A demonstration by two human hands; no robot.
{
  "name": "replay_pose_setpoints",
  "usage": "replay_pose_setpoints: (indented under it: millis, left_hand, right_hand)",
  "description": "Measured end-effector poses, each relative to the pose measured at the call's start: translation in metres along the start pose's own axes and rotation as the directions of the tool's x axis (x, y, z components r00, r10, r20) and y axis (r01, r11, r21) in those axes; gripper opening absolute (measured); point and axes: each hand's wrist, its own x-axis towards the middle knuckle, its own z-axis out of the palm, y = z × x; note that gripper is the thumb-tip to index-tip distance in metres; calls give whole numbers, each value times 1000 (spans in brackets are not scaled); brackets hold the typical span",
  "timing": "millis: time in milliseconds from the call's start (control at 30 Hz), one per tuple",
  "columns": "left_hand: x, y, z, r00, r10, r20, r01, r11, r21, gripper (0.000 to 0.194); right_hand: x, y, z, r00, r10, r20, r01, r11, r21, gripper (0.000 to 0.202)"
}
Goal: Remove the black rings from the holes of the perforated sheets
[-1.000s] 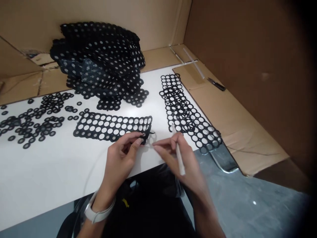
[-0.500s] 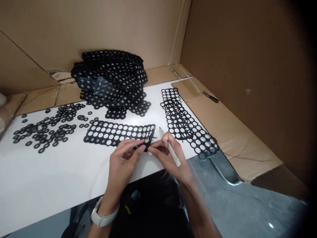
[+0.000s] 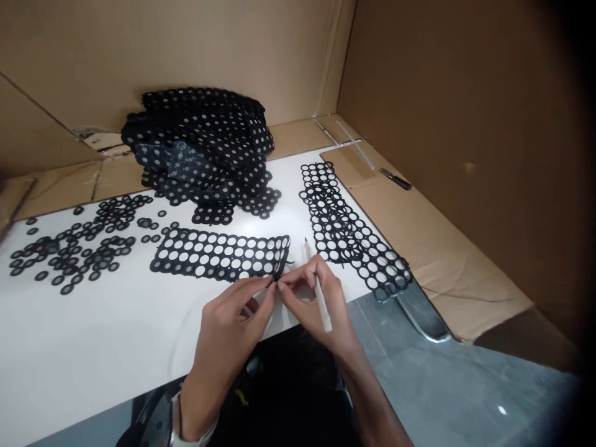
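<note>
A black sheet of joined rings (image 3: pixel 216 250) lies on the white board, its right end raised toward my fingers. My left hand (image 3: pixel 235 320) pinches the near right corner of this sheet between thumb and fingertips. Right beside it, my right hand (image 3: pixel 316 298) has thumb and finger closed at the same corner, the fingertips of both hands almost touching. A pale pen-like tool (image 3: pixel 323 304) rests across my right hand, its dark tip pointing away from me. The fingertips hide what exactly is held at the corner.
Loose black rings (image 3: pixel 112 217) are scattered at left. Behind stands a heap of dotted black mesh (image 3: pixel 205 149). More ring mesh (image 3: pixel 333 217) lies at right, overhanging the edge. A dark-handled tool (image 3: pixel 395 179) lies on cardboard (image 3: pixel 437 248). Cardboard walls rise behind and right.
The sheet's right end stands less folded over, and its corner shows less between my fingers. My left hand has turned slightly and its fingertips have closed in. The view has shifted a little.
</note>
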Motion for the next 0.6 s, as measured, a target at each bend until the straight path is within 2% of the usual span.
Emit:
replay_pose_setpoints:
  millis: [133,200,233,267,333,400,500,600]
  left_hand:
    - [8,-1,-3,995,74,68,-81,991,104,17]
    - [12,-3,-2,998,2,64,-6,998,67,16]
    - [13,-4,-1,994,-83,72,82,997,10,16]
    - [15,-6,0,977,-192,90,198,978,-63,18]
    - [16,-9,2,902,-407,145,430,878,-212,25]
    - [18,-11,2,827,-534,174,561,766,-314,34]
    - [20,-14,2,793,-592,147,597,705,-382,37]
    - [21,-17,0,757,-653,2,572,662,-484,35]
  right_hand:
    - [-2,2,2,1000,-27,5,28,998,-50,43]
    - [-1,3,3,999,-34,-22,32,998,-57,44]
    - [-1,3,3,999,-35,-36,33,998,-56,44]
    - [-1,3,3,998,-34,-46,31,998,-52,44]
    - [0,5,4,998,-28,-61,25,999,-37,44]
    - [1,7,4,997,-15,-75,14,1000,-19,43]
    - [1,10,2,997,10,-79,-8,1000,26,43]
    - [0,11,-3,993,33,-113,-22,995,93,43]
